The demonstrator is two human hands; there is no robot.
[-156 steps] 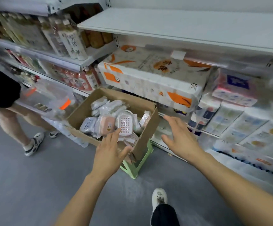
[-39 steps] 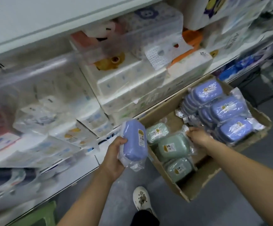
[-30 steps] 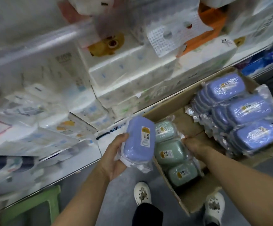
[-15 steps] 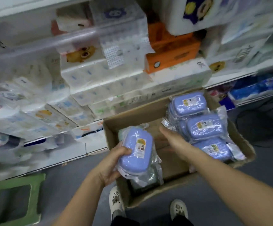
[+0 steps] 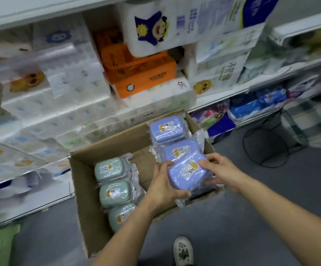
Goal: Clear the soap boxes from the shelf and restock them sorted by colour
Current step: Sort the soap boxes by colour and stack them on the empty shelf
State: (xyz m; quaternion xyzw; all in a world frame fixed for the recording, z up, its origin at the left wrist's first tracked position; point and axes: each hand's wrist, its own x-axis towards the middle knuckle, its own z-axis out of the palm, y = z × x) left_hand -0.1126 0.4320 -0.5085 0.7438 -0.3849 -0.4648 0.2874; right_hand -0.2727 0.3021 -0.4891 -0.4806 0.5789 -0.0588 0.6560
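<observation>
A wrapped purple soap box sits at the near right of an open cardboard box on the floor. My left hand grips its near left side and my right hand holds its far right edge. Beyond it lie two more purple soap boxes in a row. Three green soap boxes line the carton's left side. The middle of the carton shows bare cardboard.
Shelves packed with tissue and toilet paper packs rise right behind the carton. A green stool stands at the lower left. A dark wire stand sits on the grey floor to the right. My shoe is just below the carton.
My left hand carried the purple soap box from over the green row to the right side of the carton. My right hand, empty before, now holds the same box.
</observation>
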